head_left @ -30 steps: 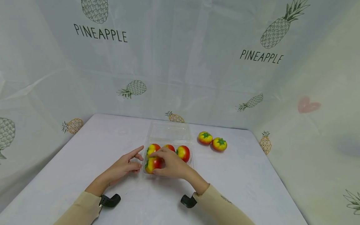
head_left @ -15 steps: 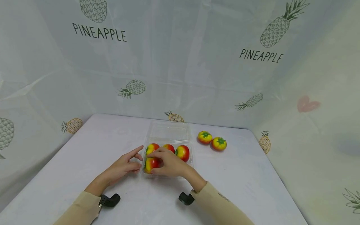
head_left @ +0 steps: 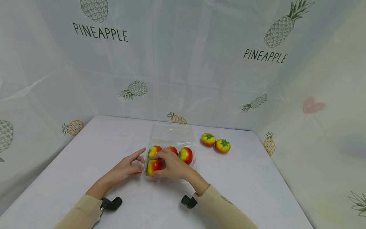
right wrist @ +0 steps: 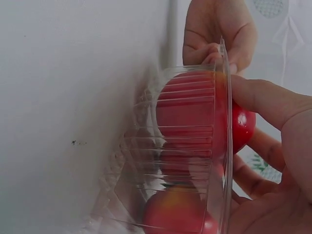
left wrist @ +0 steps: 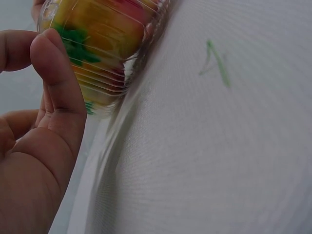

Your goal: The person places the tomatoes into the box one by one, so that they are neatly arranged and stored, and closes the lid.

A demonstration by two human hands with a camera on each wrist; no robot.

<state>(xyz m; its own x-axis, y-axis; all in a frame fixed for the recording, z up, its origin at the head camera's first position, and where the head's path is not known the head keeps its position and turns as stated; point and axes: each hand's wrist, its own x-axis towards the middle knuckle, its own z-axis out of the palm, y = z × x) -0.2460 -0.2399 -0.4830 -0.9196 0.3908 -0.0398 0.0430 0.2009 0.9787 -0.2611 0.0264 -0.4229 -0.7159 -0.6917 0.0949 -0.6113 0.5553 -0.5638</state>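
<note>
In the head view a hinged clear plastic box (head_left: 195,163) lies with its lid (head_left: 171,133) folded back. My right hand (head_left: 174,166) holds a red-and-yellow, persimmon-like fruit (head_left: 153,166) in the near left corner, thumb at its near side and fingers at its far side. Behind it sit another such fruit (head_left: 154,150), a partly covered one (head_left: 172,149) and one at the right (head_left: 186,155). My left hand (head_left: 123,171) is at the box's left wall, index finger stretched out; in the left wrist view its thumb (left wrist: 56,63) touches the clear wall (left wrist: 105,80).
Two more fruits of the same kind, one (head_left: 208,139) behind the other (head_left: 222,146), stand on the white table (head_left: 243,184) to the right of the box. A pineapple-print curtain (head_left: 183,70) hangs behind the table and along its sides.
My right hand and the fruit in it have shifted slightly left, towards the box's left wall. The left hand stays almost in place, and the loose fruits have not moved.
</note>
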